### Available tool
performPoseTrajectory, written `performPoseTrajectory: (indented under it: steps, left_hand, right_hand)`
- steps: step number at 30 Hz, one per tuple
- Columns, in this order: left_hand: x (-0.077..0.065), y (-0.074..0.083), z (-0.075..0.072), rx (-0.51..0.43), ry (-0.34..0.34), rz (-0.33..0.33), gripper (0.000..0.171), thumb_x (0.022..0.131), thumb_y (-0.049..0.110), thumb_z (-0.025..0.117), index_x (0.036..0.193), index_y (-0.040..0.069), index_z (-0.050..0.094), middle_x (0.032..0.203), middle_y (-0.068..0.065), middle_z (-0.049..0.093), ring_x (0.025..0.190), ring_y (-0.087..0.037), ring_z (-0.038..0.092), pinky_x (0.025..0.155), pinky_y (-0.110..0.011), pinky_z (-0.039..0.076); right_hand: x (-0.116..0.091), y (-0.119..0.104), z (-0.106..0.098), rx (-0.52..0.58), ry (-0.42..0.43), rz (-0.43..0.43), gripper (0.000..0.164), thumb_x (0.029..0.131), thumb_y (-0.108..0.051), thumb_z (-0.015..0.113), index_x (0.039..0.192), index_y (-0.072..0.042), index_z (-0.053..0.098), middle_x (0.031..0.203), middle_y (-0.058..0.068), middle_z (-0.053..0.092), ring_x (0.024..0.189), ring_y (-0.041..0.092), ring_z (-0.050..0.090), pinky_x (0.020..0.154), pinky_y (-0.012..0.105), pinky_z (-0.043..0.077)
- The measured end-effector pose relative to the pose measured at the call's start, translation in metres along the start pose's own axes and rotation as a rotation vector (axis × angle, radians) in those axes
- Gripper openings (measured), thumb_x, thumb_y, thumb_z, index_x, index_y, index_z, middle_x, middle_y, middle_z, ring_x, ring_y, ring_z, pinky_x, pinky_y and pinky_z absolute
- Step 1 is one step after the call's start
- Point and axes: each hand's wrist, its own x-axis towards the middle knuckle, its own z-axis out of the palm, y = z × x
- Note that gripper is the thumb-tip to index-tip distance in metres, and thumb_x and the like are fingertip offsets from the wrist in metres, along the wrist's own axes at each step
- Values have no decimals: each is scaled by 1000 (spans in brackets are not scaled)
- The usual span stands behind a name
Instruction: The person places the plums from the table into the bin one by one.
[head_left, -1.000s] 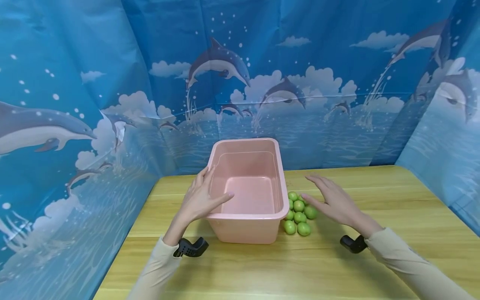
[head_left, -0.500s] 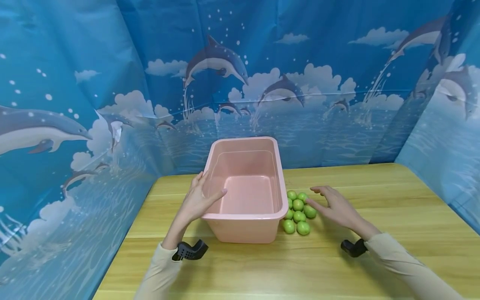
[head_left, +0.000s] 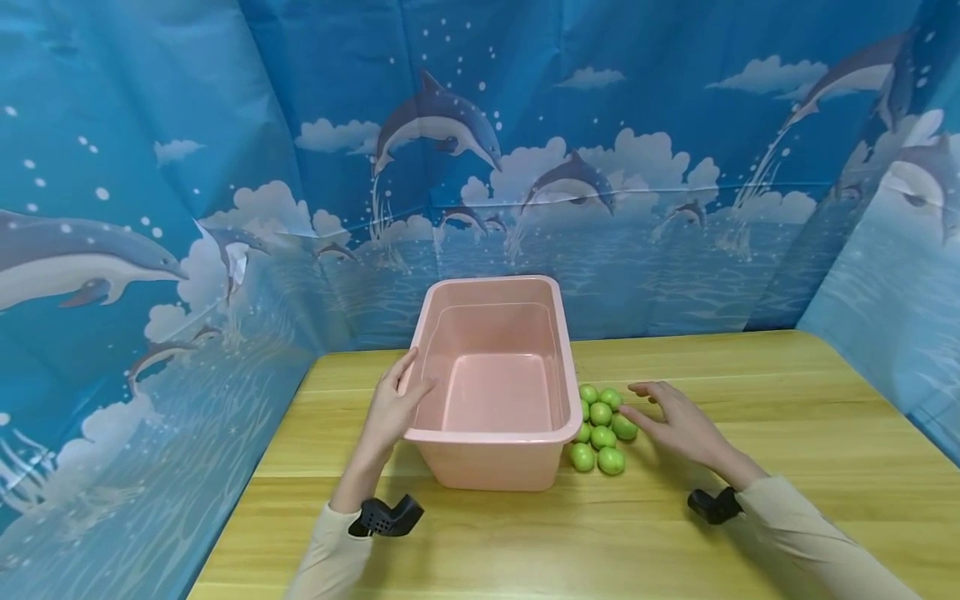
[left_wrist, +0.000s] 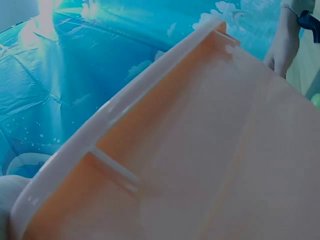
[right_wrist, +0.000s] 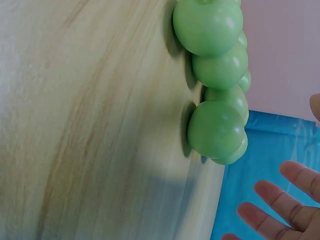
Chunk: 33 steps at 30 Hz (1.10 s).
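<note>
A pink plastic tub (head_left: 487,462) stands on the table, nothing inside it. At its left rim is my left hand (head_left: 384,417), thumb over the edge and fingers along the outer side. The left wrist view shows the tub's outer wall (left_wrist: 200,140) and rim close up, with part of a digit at the lower left corner. Beside the tub's right wall lies a cluster of several small, smooth, round green fruits (head_left: 602,437). My right hand (head_left: 678,425) hovers just right of these, fingers (right_wrist: 275,195) spread and relaxed, holding nothing.
The light wooden table (head_left: 615,542) carries the tub and fruits. A blue dolphin-print sheet (head_left: 637,275) hangs behind the table and along both sides, close to the tub's far end.
My left hand has closed in from above the tub's left edge onto the rim. My right hand has lowered slightly near the fruits. The tub and fruits stay in place.
</note>
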Motion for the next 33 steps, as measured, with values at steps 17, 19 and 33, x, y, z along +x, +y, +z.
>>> performPoseTrajectory:
  steps: [17, 19, 33]
  left_hand:
    - [1, -7, -2, -235, 7, -3, 48, 96, 2, 45, 144, 4, 39, 149, -13, 29, 132, -28, 31, 103, -45, 28]
    - [1, -6, -2, -249, 7, -8, 48, 97, 1, 44, 144, 4, 39, 150, -12, 28, 134, -27, 28, 105, -44, 25]
    - [-1, -6, 0, -340, 12, -34, 46, 99, 5, 44, 145, 5, 39, 151, -11, 27, 134, -27, 29, 105, -45, 27]
  right_hand:
    - [-1, 3, 9, -13, -28, 27, 60, 95, -44, 52, 131, 4, 50, 118, 25, 56, 106, 42, 53, 83, 58, 42]
    - [-1, 2, 10, -13, -33, 28, 59, 95, -43, 53, 130, 4, 51, 115, 24, 57, 104, 42, 54, 81, 57, 43]
    - [1, 7, 15, -30, -45, 18, 54, 90, -45, 61, 118, 2, 60, 104, 16, 62, 96, 34, 58, 79, 52, 45]
